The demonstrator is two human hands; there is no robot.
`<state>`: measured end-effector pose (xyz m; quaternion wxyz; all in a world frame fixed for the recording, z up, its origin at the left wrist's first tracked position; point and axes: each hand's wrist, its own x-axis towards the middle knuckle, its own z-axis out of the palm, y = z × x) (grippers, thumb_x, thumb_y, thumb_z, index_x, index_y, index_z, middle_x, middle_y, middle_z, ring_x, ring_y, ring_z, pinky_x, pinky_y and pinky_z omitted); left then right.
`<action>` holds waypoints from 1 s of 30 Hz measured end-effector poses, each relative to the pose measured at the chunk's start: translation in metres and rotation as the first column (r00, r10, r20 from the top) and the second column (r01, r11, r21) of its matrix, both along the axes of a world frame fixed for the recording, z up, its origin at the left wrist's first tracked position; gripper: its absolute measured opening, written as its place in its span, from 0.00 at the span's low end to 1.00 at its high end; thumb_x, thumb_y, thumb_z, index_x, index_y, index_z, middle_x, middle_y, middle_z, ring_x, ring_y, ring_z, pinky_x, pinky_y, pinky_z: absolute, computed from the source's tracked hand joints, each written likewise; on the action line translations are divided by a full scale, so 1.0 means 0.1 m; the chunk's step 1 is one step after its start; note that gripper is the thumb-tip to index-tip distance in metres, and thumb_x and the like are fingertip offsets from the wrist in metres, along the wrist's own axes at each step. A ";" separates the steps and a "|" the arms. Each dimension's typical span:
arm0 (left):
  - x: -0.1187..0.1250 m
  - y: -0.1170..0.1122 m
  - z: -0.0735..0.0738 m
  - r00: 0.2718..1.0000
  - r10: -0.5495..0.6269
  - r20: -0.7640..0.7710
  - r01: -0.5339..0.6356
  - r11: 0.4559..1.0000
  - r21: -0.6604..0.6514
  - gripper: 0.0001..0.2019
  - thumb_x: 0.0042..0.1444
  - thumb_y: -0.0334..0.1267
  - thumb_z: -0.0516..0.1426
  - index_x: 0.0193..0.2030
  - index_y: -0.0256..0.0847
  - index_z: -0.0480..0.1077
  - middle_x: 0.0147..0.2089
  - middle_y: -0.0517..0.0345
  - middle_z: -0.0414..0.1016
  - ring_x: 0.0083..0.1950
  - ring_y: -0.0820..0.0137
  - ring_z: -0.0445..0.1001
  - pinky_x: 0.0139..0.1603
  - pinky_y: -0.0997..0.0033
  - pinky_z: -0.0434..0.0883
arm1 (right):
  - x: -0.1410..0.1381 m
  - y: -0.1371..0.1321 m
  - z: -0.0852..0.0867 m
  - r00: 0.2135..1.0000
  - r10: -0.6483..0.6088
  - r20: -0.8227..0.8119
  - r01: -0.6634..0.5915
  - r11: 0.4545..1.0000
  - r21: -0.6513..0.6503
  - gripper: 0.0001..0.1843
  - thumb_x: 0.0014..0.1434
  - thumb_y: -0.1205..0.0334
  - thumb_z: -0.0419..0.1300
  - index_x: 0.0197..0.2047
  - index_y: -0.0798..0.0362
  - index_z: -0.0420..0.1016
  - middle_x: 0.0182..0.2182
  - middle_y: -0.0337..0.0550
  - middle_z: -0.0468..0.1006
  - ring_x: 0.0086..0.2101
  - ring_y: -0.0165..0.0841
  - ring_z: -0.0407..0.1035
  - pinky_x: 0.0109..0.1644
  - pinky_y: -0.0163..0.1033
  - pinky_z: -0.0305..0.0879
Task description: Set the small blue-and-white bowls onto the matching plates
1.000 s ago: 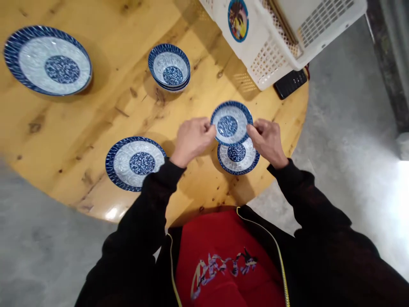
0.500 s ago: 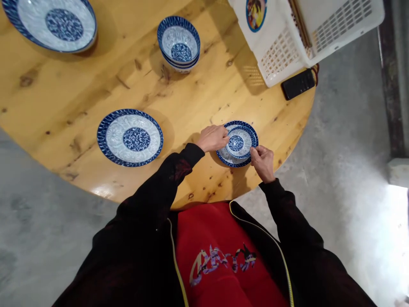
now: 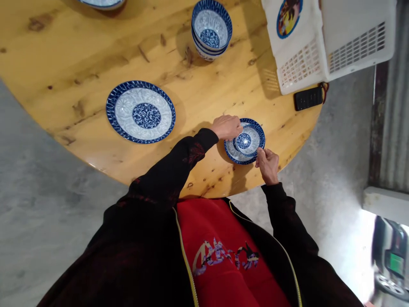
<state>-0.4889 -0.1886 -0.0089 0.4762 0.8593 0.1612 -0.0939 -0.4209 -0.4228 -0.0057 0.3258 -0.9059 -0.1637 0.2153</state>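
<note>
A small blue-and-white bowl (image 3: pixel 251 143) is over a blue-and-white plate (image 3: pixel 234 156) near the table's right front edge. My left hand (image 3: pixel 226 127) is closed at the bowl's left rim, and its fingertips are partly hidden. At the lower right rim, my right hand (image 3: pixel 267 166) pinches the bowl between thumb and fingers. Most of the plate's middle is covered by the bowl. Whether the bowl rests on the plate or is slightly above it I cannot tell.
A larger patterned plate (image 3: pixel 140 112) lies to the left on the wooden table (image 3: pixel 96 55). Several stacked bowls (image 3: pixel 211 30) stand farther back. At the right are a white plastic basket (image 3: pixel 300 64) and a black remote-like device (image 3: pixel 308 99). Another dish (image 3: pixel 104 3) is cut off at the top.
The view has shifted and turned, so the tableware sits differently in the frame. Both hands stay at the small bowl, which looks slightly lower relative to the plate beneath.
</note>
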 end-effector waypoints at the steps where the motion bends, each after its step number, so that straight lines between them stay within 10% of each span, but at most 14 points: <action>1: -0.02 0.01 0.01 1.000 0.016 0.003 -0.016 1.000 0.014 0.17 0.58 0.36 0.50 0.21 0.38 0.72 0.20 0.51 0.71 0.31 0.63 0.73 0.45 0.63 0.67 | 0.00 -0.01 0.01 1.000 -0.004 -0.005 0.004 1.000 0.007 0.22 0.61 0.43 0.54 0.24 0.50 0.63 0.17 0.35 0.65 0.19 0.28 0.61 0.23 0.34 0.61; 22: -0.28 0.09 0.05 0.988 0.145 0.053 -0.148 0.988 0.048 0.14 0.59 0.39 0.50 0.32 0.36 0.75 0.30 0.47 0.76 0.40 0.60 0.75 0.42 0.65 0.67 | -0.08 0.05 0.01 0.995 -0.058 -0.083 0.060 0.998 0.025 0.16 0.57 0.54 0.56 0.21 0.51 0.62 0.16 0.35 0.67 0.17 0.27 0.60 0.21 0.33 0.57; 30: -0.33 0.11 0.01 0.980 0.166 0.111 -0.175 0.982 0.070 0.14 0.58 0.41 0.50 0.28 0.38 0.73 0.30 0.47 0.77 0.35 0.61 0.74 0.37 0.65 0.65 | -0.06 -0.05 0.03 0.998 -0.060 0.013 0.060 0.997 -0.040 0.22 0.58 0.44 0.58 0.23 0.52 0.67 0.15 0.37 0.68 0.17 0.29 0.63 0.21 0.34 0.59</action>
